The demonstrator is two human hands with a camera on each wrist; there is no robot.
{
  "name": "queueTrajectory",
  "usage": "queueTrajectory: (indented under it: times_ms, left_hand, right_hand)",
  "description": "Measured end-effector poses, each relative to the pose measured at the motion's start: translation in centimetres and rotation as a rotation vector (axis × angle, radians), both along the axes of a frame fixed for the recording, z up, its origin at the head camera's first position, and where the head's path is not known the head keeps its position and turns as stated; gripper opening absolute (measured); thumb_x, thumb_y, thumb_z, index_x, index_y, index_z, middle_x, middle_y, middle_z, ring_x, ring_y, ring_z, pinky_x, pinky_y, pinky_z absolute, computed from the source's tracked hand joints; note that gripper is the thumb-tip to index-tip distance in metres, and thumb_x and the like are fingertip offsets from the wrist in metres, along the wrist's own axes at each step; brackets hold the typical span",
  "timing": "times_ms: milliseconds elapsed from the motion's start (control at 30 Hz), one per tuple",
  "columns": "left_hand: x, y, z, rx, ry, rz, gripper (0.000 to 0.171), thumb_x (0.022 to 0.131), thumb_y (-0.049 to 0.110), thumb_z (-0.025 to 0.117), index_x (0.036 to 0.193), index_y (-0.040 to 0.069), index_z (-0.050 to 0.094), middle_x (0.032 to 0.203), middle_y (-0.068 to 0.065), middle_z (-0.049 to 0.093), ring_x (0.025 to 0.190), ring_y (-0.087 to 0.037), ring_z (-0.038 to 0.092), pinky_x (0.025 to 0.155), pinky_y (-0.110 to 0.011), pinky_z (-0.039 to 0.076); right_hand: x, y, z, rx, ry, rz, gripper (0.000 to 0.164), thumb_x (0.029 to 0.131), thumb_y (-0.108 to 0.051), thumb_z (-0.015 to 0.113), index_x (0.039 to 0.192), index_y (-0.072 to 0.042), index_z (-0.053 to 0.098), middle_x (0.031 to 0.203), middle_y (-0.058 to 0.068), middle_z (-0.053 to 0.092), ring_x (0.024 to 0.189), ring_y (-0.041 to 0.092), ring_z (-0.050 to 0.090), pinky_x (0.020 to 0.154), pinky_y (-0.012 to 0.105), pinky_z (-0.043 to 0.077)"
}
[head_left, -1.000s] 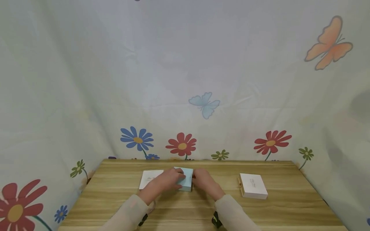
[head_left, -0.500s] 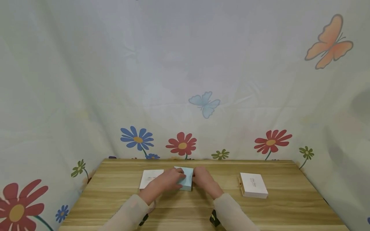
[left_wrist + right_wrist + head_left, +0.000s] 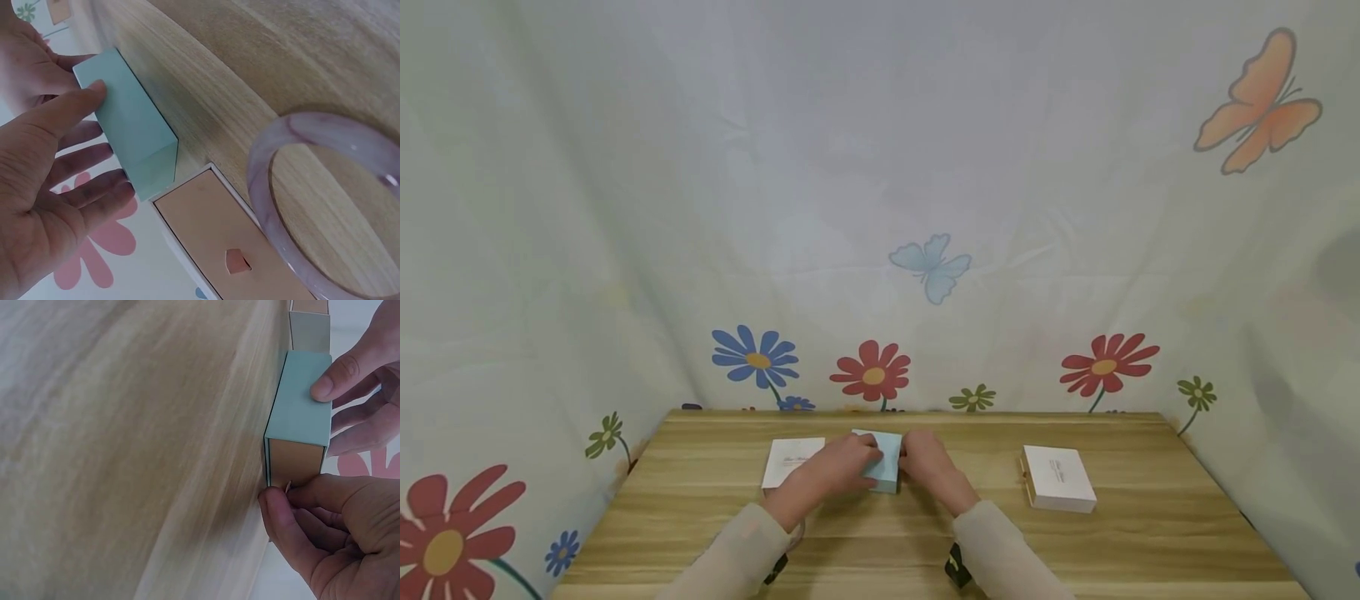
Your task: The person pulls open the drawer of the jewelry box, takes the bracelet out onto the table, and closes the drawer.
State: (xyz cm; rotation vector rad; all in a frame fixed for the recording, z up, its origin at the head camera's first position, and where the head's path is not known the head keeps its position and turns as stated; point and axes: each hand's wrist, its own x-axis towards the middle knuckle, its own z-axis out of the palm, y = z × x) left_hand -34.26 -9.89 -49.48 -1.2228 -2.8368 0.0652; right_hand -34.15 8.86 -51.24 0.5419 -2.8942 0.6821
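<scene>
A light-blue drawer box [image 3: 889, 460] sits on the table between both hands. My left hand [image 3: 835, 467] holds it from the left, its thumb on the near side and its fingers over the top, as the left wrist view shows. At the box's right end, my right hand [image 3: 930, 467] pinches a small tab [image 3: 289, 485] between thumb and index finger. That end shows the brown drawer front [image 3: 294, 459], which looks level with the sleeve's edge. The box's far side is hidden.
Left of the blue box lies a white box [image 3: 790, 457], partly covered by my left hand; its brown front bears a pinkish tab [image 3: 236, 261]. Another white box [image 3: 1060, 477] stands on the right of the wooden table [image 3: 880, 550]. A bangle [image 3: 259, 169] circles my left wrist.
Both hands and all the boxes keep their places. Only the head view has tilted slightly, so the scene sits a little higher in it.
</scene>
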Motion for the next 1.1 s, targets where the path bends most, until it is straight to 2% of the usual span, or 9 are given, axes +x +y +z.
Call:
queueTrajectory:
  times_ms: [233,500,700,867,1100]
  left_hand:
    - [0.17,0.29,0.06,0.011,-0.007,0.027,0.038,0.085,0.035,0.084,0.114,0.012,0.076,0.115,-0.004,0.068,0.094,-0.015,0.065,0.084,-0.029,0.055]
    - [0.07,0.38,-0.14,0.007,0.015,0.027,0.038,0.085,0.035,0.084,0.114,0.012,0.076,0.115,-0.004,0.068,0.097,-0.016,0.066,0.084,-0.03,0.055]
    - [0.31,0.62,0.0,0.004,0.016,0.036,0.037,0.085,0.034,0.084,0.113,0.011,0.077,0.114,-0.004,0.068,0.095,-0.015,0.066,0.085,-0.03,0.055]
    - [0.54,0.66,-0.08,-0.014,0.025,0.047,0.035,0.085,0.034,0.084,0.111,0.011,0.077,0.114,-0.004,0.068,0.094,-0.016,0.065,0.084,-0.03,0.055]
    - [0.99,0.57,0.23,0.008,-0.001,0.06,0.031,0.085,0.03,0.084,0.107,0.01,0.077,0.104,-0.002,0.065,0.081,-0.011,0.057,0.075,-0.026,0.051]
  right_hand:
    - [-0.06,0.18,-0.14,0.021,0.024,0.007,0.039,0.085,0.0,0.074,0.056,-0.012,0.051,0.053,-0.006,0.04,0.051,0.009,0.037,0.049,0.023,0.03]
    - [-0.15,0.16,-0.29,0.025,0.044,-0.012,0.045,0.083,0.001,0.072,0.053,-0.014,0.042,0.052,-0.007,0.034,0.051,0.01,0.034,0.049,0.023,0.028]
    - [-0.4,-0.07,-0.66,0.068,0.051,-0.048,0.04,0.081,0.0,0.073,0.052,-0.012,0.048,0.053,-0.005,0.038,0.055,0.012,0.039,0.053,0.026,0.035]
    - [-0.38,-0.22,-0.65,0.076,0.061,-0.038,0.04,0.081,0.0,0.074,0.052,-0.012,0.05,0.053,-0.004,0.041,0.056,0.013,0.04,0.053,0.027,0.038]
    - [-0.26,-0.59,-0.65,0.099,0.042,-0.047,0.034,0.083,-0.001,0.073,0.056,-0.009,0.055,0.056,-0.002,0.045,0.056,0.013,0.042,0.054,0.028,0.04]
